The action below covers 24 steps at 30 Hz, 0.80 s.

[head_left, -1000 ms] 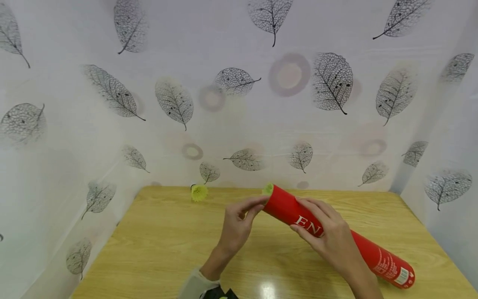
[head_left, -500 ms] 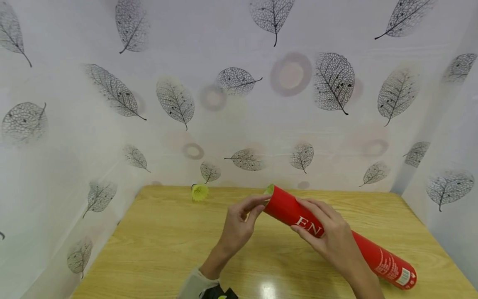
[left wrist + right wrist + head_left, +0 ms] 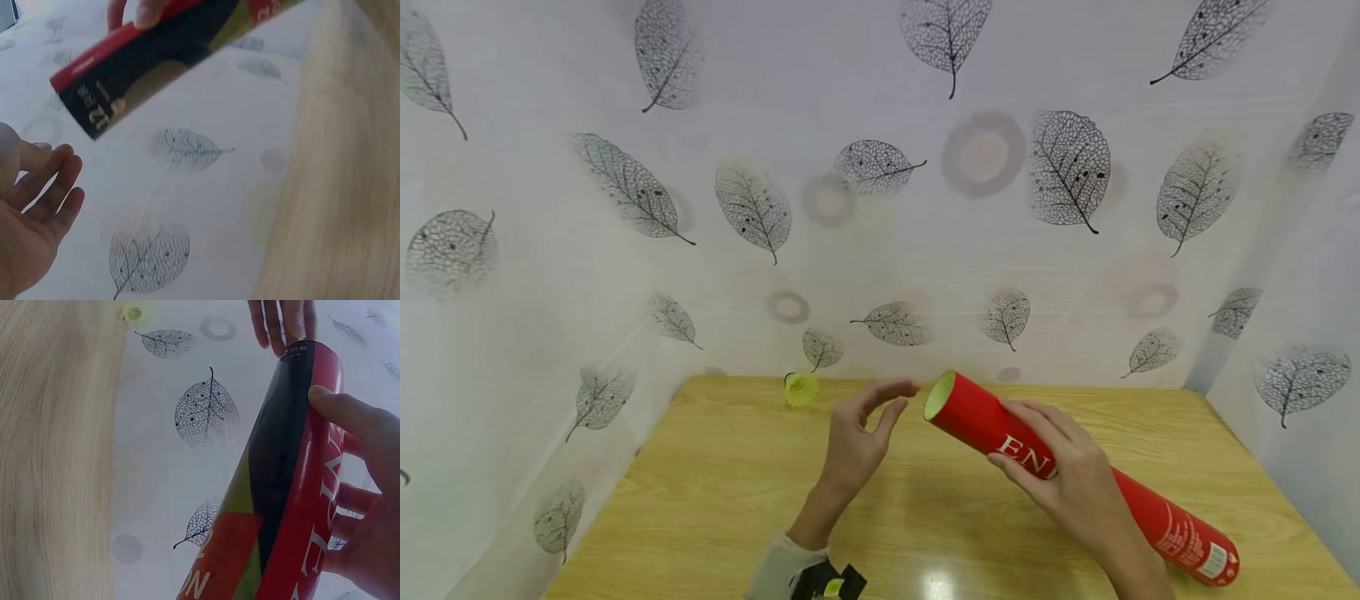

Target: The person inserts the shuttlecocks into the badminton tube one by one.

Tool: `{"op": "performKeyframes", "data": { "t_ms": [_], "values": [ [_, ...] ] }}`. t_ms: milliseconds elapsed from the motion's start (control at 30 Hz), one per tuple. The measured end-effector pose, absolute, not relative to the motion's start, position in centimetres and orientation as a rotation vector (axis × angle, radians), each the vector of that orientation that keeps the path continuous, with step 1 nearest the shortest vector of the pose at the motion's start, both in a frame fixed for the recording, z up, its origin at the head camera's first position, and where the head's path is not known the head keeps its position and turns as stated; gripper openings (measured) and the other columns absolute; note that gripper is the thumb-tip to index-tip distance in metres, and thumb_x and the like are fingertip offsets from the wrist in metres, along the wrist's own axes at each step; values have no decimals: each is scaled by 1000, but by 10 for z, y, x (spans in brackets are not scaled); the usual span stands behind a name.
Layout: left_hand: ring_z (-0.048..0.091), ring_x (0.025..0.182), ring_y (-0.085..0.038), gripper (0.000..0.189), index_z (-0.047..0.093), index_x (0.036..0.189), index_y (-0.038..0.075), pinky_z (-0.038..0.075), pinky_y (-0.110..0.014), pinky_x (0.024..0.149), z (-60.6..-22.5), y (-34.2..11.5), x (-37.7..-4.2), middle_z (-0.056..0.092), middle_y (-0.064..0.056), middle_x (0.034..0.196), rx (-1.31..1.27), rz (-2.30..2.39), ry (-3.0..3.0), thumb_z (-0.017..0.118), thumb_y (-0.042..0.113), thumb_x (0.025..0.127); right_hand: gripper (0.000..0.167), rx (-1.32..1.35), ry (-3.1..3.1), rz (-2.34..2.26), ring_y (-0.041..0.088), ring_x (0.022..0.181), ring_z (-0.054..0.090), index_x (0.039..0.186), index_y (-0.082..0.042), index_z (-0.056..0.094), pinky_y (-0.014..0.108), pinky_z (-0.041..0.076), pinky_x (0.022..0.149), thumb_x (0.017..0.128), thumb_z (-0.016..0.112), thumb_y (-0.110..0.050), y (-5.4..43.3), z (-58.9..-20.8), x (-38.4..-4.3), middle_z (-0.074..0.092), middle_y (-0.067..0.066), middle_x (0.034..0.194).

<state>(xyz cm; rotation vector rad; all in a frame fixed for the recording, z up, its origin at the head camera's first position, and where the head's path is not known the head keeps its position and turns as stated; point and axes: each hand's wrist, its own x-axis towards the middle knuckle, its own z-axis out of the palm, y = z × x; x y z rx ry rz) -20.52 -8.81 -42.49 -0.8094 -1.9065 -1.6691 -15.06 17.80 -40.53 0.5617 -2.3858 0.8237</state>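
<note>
A long red shuttlecock tube (image 3: pixel 977 421) lies slanted over the table, its uncovered mouth raised toward the left and its lower end at the right. My right hand (image 3: pixel 1075 475) grips it around the middle, thumb in front and fingers over the top; the dark and red sides of the tube (image 3: pixel 281 450) show in the right wrist view. Just left of the mouth, my left hand (image 3: pixel 857 437) hovers with bent, spread fingers and nothing between them, apart from the tube. The pale green inside wall shows at the mouth; deeper inside is hidden.
A yellow shuttlecock (image 3: pixel 801 389) lies near the back edge of the wooden table (image 3: pixel 715 492), left of the hands. A white sheet with leaf prints (image 3: pixel 880 250) encloses the back and both sides.
My left hand has drawn back leftward from the tube's mouth, its fingers parting, so the opening shows more fully. The right hand and the tube have barely moved.
</note>
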Motion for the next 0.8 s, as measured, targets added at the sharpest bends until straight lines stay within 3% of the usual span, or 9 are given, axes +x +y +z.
{"op": "performKeyframes", "data": {
  "t_ms": [300, 567, 800],
  "values": [
    [73, 103, -27, 25, 70, 119, 0, 58, -32, 94, -440, -118, -229, 75, -11, 111, -581, -1633, -1955, 65, -8, 96, 74, 568, -2376, 830, 28, 105, 66, 139, -20, 64, 53, 63, 73, 72, 95, -16, 178, -406, -152, 65, 6, 129],
    [73, 100, -36, 26, 68, 123, -2, 59, -43, 92, -465, -142, -246, 74, -20, 110, -330, -1625, -2059, 65, -6, 98, 73, 561, -2386, 832, 29, 105, 66, 139, -20, 64, 53, 63, 73, 73, 94, -17, 182, -407, -153, 66, 6, 129],
    [72, 107, -33, 32, 63, 131, 1, 58, -43, 94, -479, -165, -251, 74, -18, 115, -115, -1598, -2193, 66, 0, 99, 73, 555, -2374, 832, 27, 104, 66, 139, -20, 64, 54, 63, 74, 73, 94, -16, 184, -405, -154, 66, 6, 128]
  ]
}}
